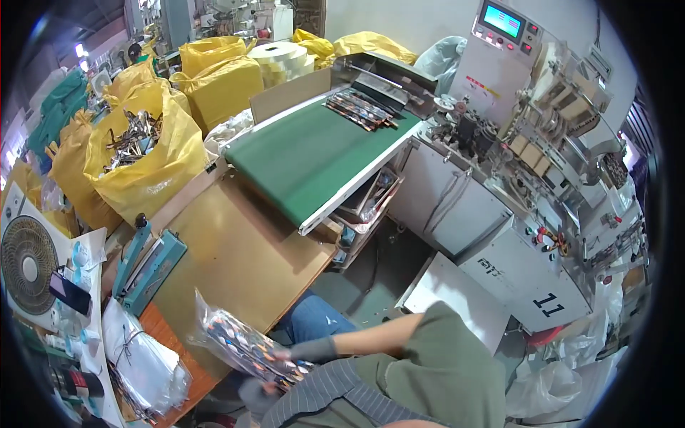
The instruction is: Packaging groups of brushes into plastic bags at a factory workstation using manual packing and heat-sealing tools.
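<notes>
Against my lap, at the table's near edge, is a clear plastic bag (239,339) filled with a stack of slim strips or packets patterned in orange, black and white. My right hand (308,351), in a grey fingerless covering, grips the stack's upper side near its right end. Low on the other side, my left hand (260,394), also in grey, closes around the same end; part of it is blurred. The bag's loose clear end points up and left over the wooden table (235,250). Similar patterned strips (362,108) lie together at the far end of a green conveyor belt (314,150).
A teal hand sealer (151,267) stands on the table's left side, near a stack of clear bags (143,357), a phone (70,291) and a fan (28,257). Yellow sacks (153,178) crowd the far left. A packing machine (492,135) stands at right.
</notes>
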Motion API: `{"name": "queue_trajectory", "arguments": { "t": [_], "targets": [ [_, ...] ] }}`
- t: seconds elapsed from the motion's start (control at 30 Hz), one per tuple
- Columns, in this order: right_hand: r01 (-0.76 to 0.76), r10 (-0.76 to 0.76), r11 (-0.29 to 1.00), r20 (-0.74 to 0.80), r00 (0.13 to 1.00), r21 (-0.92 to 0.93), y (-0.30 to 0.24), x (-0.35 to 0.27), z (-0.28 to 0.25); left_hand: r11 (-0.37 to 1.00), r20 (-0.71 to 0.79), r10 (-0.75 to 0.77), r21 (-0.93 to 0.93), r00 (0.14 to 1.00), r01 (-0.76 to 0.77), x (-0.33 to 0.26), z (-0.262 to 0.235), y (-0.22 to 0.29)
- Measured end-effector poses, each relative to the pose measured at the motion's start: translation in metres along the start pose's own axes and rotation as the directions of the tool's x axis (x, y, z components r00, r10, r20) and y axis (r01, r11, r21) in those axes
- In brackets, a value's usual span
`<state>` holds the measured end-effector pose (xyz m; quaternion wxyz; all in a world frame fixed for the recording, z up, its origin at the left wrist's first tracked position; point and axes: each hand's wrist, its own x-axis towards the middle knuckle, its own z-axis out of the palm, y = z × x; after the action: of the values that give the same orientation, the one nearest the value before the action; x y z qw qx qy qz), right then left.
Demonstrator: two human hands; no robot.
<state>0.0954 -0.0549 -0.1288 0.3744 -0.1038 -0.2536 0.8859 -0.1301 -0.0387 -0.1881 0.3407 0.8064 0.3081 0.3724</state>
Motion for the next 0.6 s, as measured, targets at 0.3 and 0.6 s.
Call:
{"name": "queue_trajectory", "arguments": {
  "t": [0.3, 0.6],
  "targets": [
    [0.074, -0.707, -0.363, 0.327, 0.627, -0.929, -0.136, 0.06, 0.076, 0.96, -0.347, 0.102, 0.28, 0.932, -0.001, 0.195, -0.104, 0.071],
    [-0.045, -0.645, -0.346, 0.203, 0.737, -0.937, -0.243, 0.098, 0.04, 0.753, -0.32, 0.1, 0.643, 0.942, 0.139, 0.238, -0.144, 0.072]
  ]
}}
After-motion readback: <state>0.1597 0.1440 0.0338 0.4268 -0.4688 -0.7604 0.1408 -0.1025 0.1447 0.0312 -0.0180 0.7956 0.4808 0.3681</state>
